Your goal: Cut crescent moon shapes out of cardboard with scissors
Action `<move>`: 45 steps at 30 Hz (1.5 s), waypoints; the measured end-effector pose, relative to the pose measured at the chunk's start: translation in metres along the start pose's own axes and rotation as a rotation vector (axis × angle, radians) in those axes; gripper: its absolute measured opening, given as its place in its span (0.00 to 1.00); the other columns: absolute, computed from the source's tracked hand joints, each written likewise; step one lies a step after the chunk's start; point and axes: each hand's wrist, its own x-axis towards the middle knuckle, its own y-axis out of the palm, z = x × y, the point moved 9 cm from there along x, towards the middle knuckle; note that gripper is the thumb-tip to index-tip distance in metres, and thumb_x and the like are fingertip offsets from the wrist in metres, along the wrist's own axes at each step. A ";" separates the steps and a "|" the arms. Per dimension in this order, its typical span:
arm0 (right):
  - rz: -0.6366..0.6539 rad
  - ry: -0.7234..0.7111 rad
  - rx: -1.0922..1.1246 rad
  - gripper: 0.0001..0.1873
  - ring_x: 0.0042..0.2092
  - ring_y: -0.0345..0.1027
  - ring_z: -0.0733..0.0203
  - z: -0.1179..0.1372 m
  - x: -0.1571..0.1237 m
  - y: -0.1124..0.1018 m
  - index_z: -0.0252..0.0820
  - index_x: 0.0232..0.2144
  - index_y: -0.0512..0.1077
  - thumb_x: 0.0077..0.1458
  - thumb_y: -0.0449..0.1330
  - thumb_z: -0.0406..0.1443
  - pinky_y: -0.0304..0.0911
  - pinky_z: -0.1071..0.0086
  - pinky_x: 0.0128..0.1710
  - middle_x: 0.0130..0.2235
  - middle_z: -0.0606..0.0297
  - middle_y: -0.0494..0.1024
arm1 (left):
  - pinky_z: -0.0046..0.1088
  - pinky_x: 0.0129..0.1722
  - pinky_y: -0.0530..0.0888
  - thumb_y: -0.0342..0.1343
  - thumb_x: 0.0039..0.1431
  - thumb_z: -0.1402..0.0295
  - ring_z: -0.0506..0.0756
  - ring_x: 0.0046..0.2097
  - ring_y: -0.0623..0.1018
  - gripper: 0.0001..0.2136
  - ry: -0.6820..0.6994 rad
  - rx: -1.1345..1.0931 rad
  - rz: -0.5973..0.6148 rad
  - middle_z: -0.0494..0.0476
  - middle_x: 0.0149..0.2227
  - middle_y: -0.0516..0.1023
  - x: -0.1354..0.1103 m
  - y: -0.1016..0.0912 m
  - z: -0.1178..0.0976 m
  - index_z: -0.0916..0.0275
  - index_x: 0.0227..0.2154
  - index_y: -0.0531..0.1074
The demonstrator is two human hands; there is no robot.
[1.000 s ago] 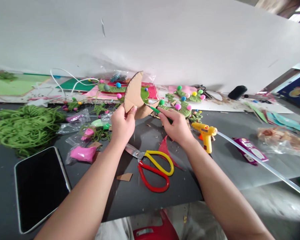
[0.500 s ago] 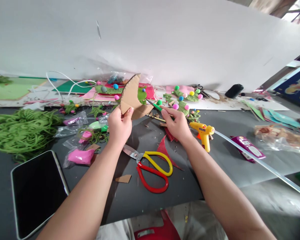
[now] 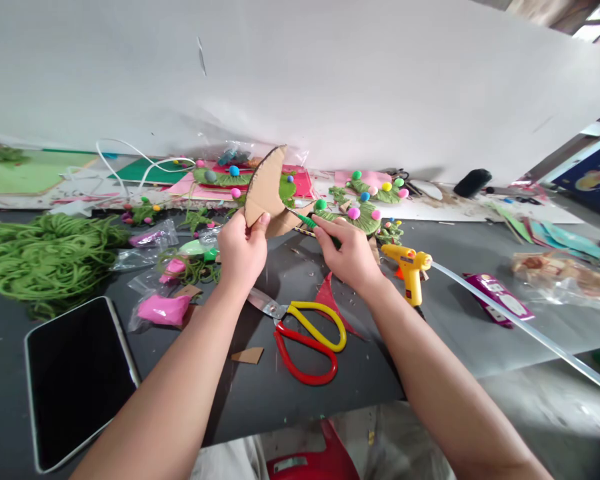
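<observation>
My left hand (image 3: 244,252) is closed on a crescent-shaped piece of brown cardboard (image 3: 266,188), pinching its lower edge between thumb and fingers and holding it upright above the table. My right hand (image 3: 347,250) grips a slim green-handled craft knife (image 3: 307,221), its pointed tip at the inner curve of the cardboard's lower arm. Whether the tip cuts in, I cannot tell. Below the hands lie large scissors (image 3: 300,330) with one yellow and one red handle, beside a red scrap (image 3: 333,303). A small cardboard offcut (image 3: 248,355) rests nearer me.
A tablet (image 3: 83,383) and a heap of green yarn (image 3: 45,260) occupy the left side, near a pink packet (image 3: 163,309). To the right stands a yellow glue gun (image 3: 409,267) with a long glue stick, beside a purple packet (image 3: 497,299). Green pieces with pompoms (image 3: 365,217) line the back.
The knife's tip has moved left along the cardboard's lower arm, toward the inner curve, and my right hand has shifted with it. My left hand keeps its hold; the view has shifted slightly.
</observation>
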 end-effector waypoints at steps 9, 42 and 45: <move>0.054 0.052 -0.300 0.21 0.44 0.77 0.50 -0.014 0.003 -0.003 0.47 0.60 0.81 0.72 0.55 0.40 0.65 0.65 0.36 0.44 0.57 0.82 | 0.31 0.28 0.63 0.58 0.62 0.58 0.53 0.26 0.69 0.12 -0.013 0.136 -0.040 0.53 0.25 0.73 0.004 -0.011 -0.010 0.60 0.28 0.70; 0.021 0.157 0.456 0.24 0.31 0.69 0.59 -0.002 -0.003 0.005 0.40 0.41 0.84 0.70 0.57 0.51 0.67 0.66 0.34 0.30 0.63 0.77 | 0.36 0.34 0.74 0.59 0.61 0.59 0.58 0.32 0.78 0.10 -0.043 0.091 -0.040 0.59 0.31 0.80 0.010 -0.015 -0.010 0.61 0.33 0.73; 0.035 0.182 0.471 0.28 0.29 0.67 0.60 -0.003 -0.003 0.006 0.40 0.32 0.82 0.69 0.56 0.55 0.65 0.67 0.30 0.28 0.63 0.76 | 0.36 0.35 0.75 0.59 0.61 0.59 0.58 0.32 0.78 0.09 -0.034 0.106 -0.040 0.58 0.31 0.81 0.008 -0.015 -0.013 0.61 0.33 0.73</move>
